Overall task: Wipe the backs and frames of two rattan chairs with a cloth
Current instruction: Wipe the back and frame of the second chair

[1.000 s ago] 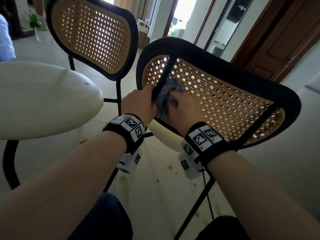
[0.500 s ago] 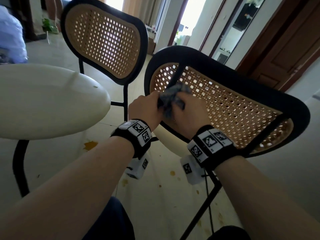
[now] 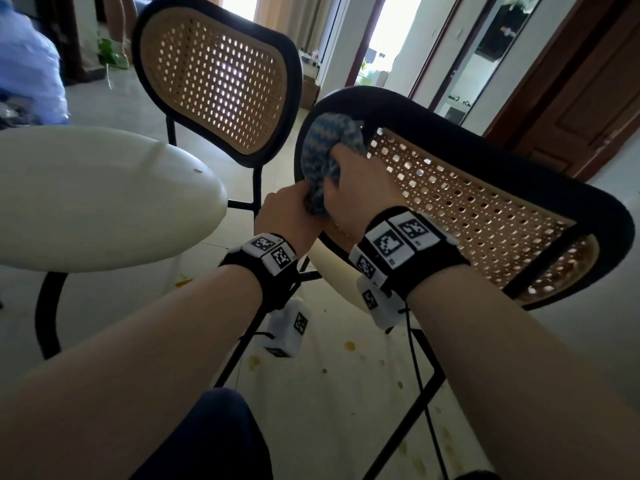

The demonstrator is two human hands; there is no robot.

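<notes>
1. My right hand grips the blue-grey cloth, fingers curled round it, pressing it on the near chair at its black frame's left end.
2. My left hand pinches the cloth's lower tail.
3. The second chair stands upright just behind, beside a white round table.
4. Pale tiled floor carries yellow spots; bright doorways lie beyond.

Dim interior; daylight glares through the bright rear doorway, backlighting the upright tan cane-and-black-frame chair back; edges bend, corners blur.
</notes>
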